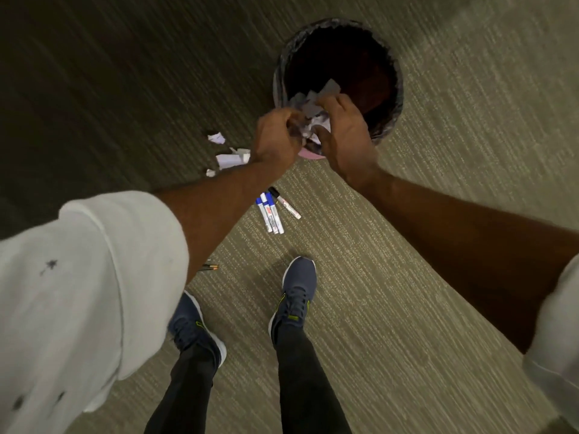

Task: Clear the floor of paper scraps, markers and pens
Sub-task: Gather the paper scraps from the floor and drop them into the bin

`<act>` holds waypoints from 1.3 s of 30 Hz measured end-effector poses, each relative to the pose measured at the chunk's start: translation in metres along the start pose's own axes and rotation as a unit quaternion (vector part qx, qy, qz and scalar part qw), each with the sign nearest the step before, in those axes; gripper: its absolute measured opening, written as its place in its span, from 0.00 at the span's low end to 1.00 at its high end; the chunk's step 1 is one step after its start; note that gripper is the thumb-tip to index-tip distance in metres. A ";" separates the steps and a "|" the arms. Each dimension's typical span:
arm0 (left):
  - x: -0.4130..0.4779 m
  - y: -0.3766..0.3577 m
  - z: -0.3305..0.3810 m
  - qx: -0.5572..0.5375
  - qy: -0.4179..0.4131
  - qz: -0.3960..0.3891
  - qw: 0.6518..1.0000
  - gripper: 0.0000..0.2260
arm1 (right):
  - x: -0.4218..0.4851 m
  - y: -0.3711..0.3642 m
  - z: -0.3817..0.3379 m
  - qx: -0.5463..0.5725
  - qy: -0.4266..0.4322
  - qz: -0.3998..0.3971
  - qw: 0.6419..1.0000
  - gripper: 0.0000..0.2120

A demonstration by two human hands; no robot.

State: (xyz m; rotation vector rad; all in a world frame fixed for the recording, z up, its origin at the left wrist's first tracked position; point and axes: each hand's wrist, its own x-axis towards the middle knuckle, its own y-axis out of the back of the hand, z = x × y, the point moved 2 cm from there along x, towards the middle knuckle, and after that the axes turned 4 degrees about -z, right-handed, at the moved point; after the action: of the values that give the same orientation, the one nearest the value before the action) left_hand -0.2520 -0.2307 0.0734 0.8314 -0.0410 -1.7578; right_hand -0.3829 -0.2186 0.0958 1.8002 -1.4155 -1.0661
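Note:
Both my hands hold one bunch of white paper scraps [313,111] over the near rim of a round bin [395,89] lined with a dark bag. My left hand [274,134] grips the bunch from the left, and my right hand [341,133] cups it from the right with curled fingers. More white paper scraps [227,153] lie on the carpet left of my left wrist. Three markers [275,209], two blue-capped and one black-capped, lie side by side on the carpet below my hands. Some thin pens or pencils [210,267] poke out from under my left forearm.
My two feet in dark blue sneakers [297,296] stand on the striped grey-green carpet below the markers. A pink edge [308,155] shows under my hands at the bin's near side. Carpet spreads to the right and far left.

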 end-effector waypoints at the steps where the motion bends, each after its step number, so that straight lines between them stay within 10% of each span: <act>1: -0.005 0.005 -0.016 0.007 0.005 0.000 1.000 0.13 | 0.000 -0.009 -0.008 -0.008 0.019 -0.012 1.000 0.19; 17: -0.008 0.030 -0.243 0.086 0.182 0.037 0.979 0.36 | 0.015 -0.196 -0.021 -0.107 0.049 -0.138 0.983 0.23; 29: 0.069 -0.006 -0.329 0.159 0.095 0.071 0.980 0.46 | 0.091 -0.301 0.028 -0.178 0.118 -0.220 0.952 0.26; 39: 0.072 0.003 -0.359 0.198 -0.045 0.077 0.976 0.15 | 0.091 -0.343 0.021 -0.187 0.138 -0.206 0.951 0.20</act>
State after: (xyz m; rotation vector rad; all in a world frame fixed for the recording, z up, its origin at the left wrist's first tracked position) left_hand -0.0614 -0.1591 -0.2312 1.0036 -0.5170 -1.6624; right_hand -0.2262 -0.2222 -0.2235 1.9033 -0.6331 -1.1382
